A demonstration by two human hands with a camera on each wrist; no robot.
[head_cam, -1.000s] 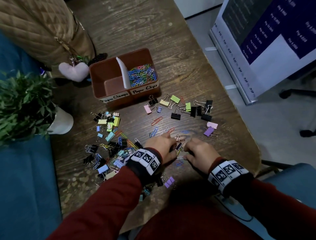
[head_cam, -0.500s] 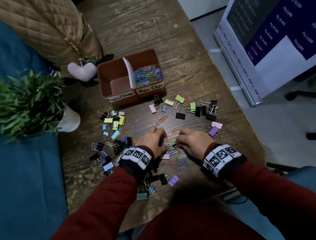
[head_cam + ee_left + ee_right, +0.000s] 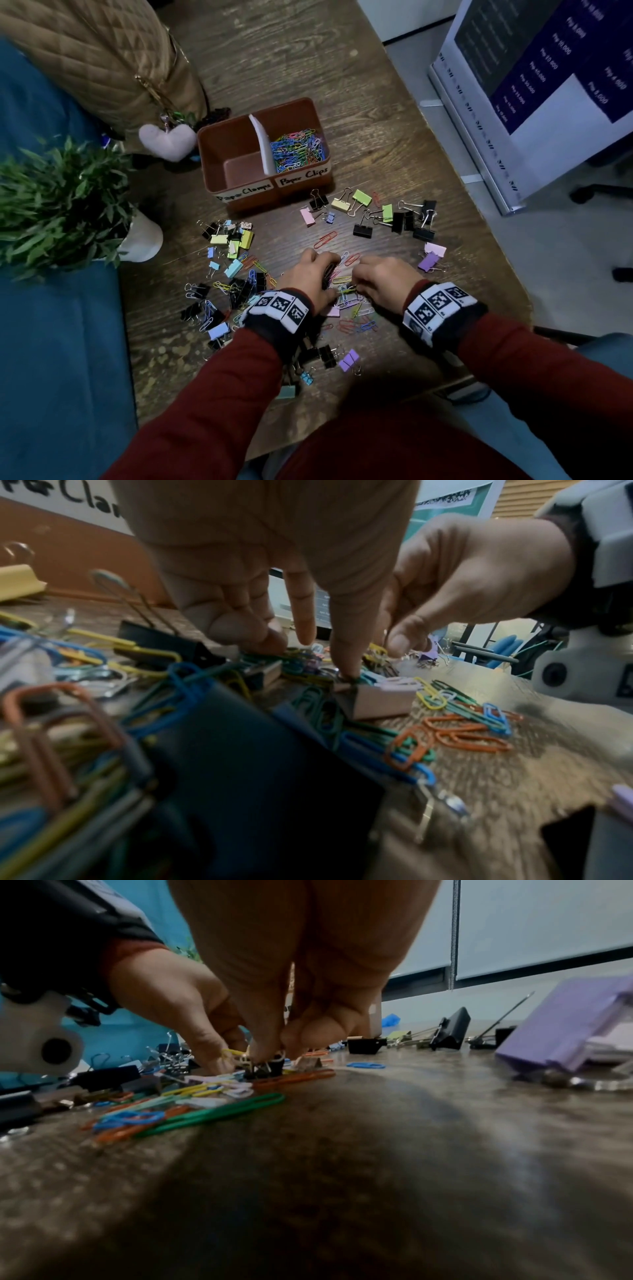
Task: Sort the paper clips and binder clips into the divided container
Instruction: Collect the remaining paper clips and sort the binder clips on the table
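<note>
Both hands reach down into the clip pile on the counter [image 3: 394,164]: left hand [image 3: 308,274] fingers [image 3: 346,653] curled among paper clips [image 3: 356,315], right hand [image 3: 383,281] pinching a small black binder clip [image 3: 263,1066].

The head view looks steeply down on the bench [image 3: 394,144]; both wrist views skim it closely, somewhat blurred, sharing the hands [image 3: 342,277] and the clip pile.

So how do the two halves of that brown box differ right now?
The Paper Clips compartment on the right holds a heap of coloured paper clips; the Paper Clamps compartment on the left shows only bare floor. Their handwritten labels differ too. Both share the same brown container, split by a white divider.
</note>
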